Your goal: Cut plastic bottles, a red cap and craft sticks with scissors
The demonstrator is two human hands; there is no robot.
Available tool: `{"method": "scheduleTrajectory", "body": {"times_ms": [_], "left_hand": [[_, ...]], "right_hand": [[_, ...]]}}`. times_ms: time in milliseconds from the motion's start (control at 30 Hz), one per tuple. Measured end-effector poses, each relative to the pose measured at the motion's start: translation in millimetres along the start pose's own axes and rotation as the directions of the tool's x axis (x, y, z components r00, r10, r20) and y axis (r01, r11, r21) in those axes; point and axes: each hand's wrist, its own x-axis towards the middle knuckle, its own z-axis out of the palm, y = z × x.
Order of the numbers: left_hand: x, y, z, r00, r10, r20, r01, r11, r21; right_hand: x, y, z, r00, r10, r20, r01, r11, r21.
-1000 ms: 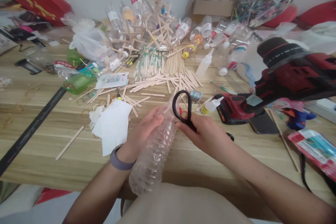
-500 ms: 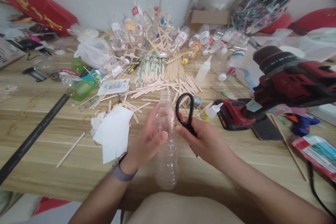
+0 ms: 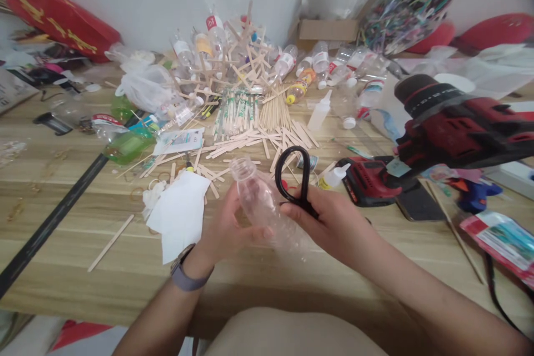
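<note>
A clear plastic bottle (image 3: 262,200), uncapped and ribbed, slants with its mouth to the upper left and its base to the lower right. My left hand (image 3: 231,225) is wrapped around its side, thumb across the front. In my right hand (image 3: 329,214) is a pair of scissors with black loop handles (image 3: 278,175); the fist covers most of the rest, so the blades hardly show. The right hand is beside the bottle, overlapping its right side from this view; I cannot tell whether they touch.
A red and black power drill (image 3: 450,128) stands at the right, by a phone (image 3: 423,203). White paper (image 3: 183,211) lies left of the bottle. Behind are loose wooden sticks (image 3: 237,142), glue bottles (image 3: 320,111) and several plastic bottles (image 3: 286,61). A black bar (image 3: 54,222) crosses the left side.
The bottle has gone from upright in view to slanted, its mouth swinging left and its base right. My left hand has shifted slightly left and down. The scissors stay in my right hand.
</note>
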Motion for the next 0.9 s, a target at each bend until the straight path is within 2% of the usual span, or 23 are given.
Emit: {"method": "scheduleTrajectory", "body": {"times_ms": [133,267,600,800,900], "left_hand": [[0,-1,-1,1.000,-0.005,0.015,0.006,0.996,-0.086],[1,0,0,1.000,-0.004,0.007,0.005,0.992,-0.123],[0,1,4,1.000,-0.012,-0.018,0.010,0.997,-0.079],[-1,8,7,0.990,0.141,-0.016,-0.137,0.982,0.131],[-4,6,8,0.978,0.201,-0.048,-0.185,0.956,0.230]], "right_hand": [[-4,3,-3,0.976,-0.199,-0.087,0.169,0.948,-0.269],[-4,6,-2,0.971,-0.229,-0.074,0.192,0.923,-0.335],[-8,8,9,1.000,0.006,-0.014,-0.006,1.000,-0.029],[-11,1,8,0.988,0.134,0.077,-0.143,0.981,0.128],[-11,-5,5,0.986,0.127,0.110,-0.148,0.967,0.207]]}}
